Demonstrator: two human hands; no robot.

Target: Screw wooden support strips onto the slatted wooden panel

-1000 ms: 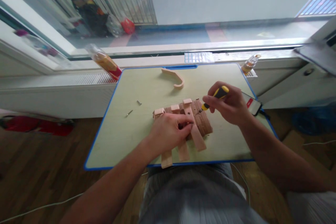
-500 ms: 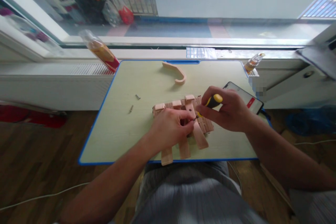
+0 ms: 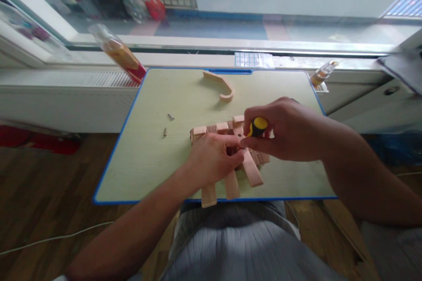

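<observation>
A brown wooden board lies on the table with three pale wooden hooks across it, their long ends pointing toward me. My left hand rests over the board, thumb and forefinger pinched at the right-hand hook; what sits between the fingertips is too small to make out. A dark hole shows in that hook just above the pinch. My right hand is closed around a yellow-and-black screwdriver, its lower end at the left fingertips and its tip hidden. Two loose screws, one above the other, lie to the left.
A loose wooden hook lies near the far edge of the blue-rimmed table. Bottles stand beyond the left and right corners. A blue-gridded packet is on the windowsill. My right hand hides most of the phone.
My right hand has turned and moved slightly up and left, bringing the screwdriver handle more upright and covering the phone. The left hand keeps its pinch. The view has shifted slightly.
</observation>
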